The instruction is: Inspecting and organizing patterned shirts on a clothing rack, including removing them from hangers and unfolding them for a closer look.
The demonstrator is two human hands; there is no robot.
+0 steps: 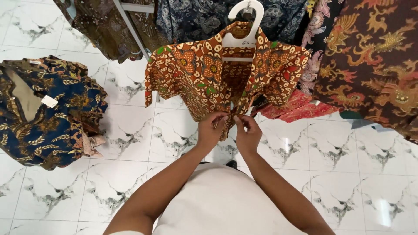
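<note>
Orange-brown batik shirt [204, 74], short-sleeved, hung on white plastic hanger [244, 26] at upper centre of frame, front placket open down the middle. Left hand [212, 129] at centre of frame, fingers pinched shut on lower left edge of the shirt front. Right hand [248, 132] just beside it, fingertips closed on the facing right edge of the placket. Both hands touching the cloth near the hem, thumbs nearly meeting; whether a button sat between the fingers could not be told. Both forearms reaching up from lower centre, over a white top.

Pile of dark blue batik garments [43, 113] at left of frame on white marble-patterned tile floor [130, 174], small white tag [49, 101] on top of pile, well apart from the hands. Dark brown batik cloth with orange and red motifs [370, 65] hung at right of frame. Red patterned cloth [296, 109] below right sleeve of the shirt. Dark blue patterned cloth [196, 17] hung behind the hanger at top. Brown garment [104, 26] and grey metal rack leg [133, 30] at upper left.
</note>
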